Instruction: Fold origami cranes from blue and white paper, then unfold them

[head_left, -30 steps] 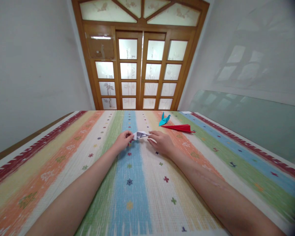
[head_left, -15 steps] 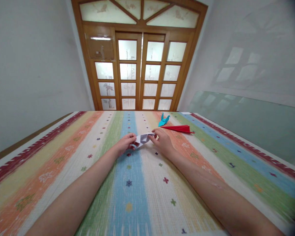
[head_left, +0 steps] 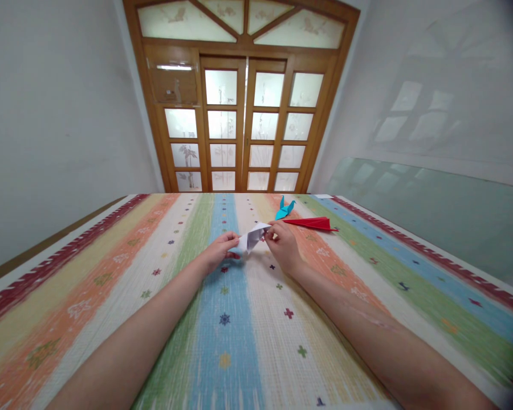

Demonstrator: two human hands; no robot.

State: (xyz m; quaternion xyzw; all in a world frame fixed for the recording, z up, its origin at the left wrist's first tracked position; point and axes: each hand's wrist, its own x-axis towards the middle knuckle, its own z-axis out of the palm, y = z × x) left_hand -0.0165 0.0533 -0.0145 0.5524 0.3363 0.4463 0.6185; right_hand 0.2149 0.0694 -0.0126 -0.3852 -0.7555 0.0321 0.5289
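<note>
Between my two hands is a folded piece of white paper [head_left: 252, 237], held a little above the striped cloth. My left hand [head_left: 220, 250] pinches its left end, with the thumb and fingers near the paper's edge. At the upper right corner, my right hand [head_left: 282, 244] grips the paper between thumb and forefinger. The paper is creased, with a point hanging down in the middle. Just beyond my right hand lie a red folded-paper piece [head_left: 312, 224], long and pointed, and a blue origami crane [head_left: 285, 209].
A striped tablecloth [head_left: 224, 353] with small printed figures covers the table. Past its far edge stands a wooden door [head_left: 244, 125] with glass panes. A pale green glass panel [head_left: 431, 199] leans along the right wall.
The white paper has turned in my hands; its right corner is raised and a point now hangs down in the middle. My right hand has shifted slightly. The red piece and blue crane stay put.
</note>
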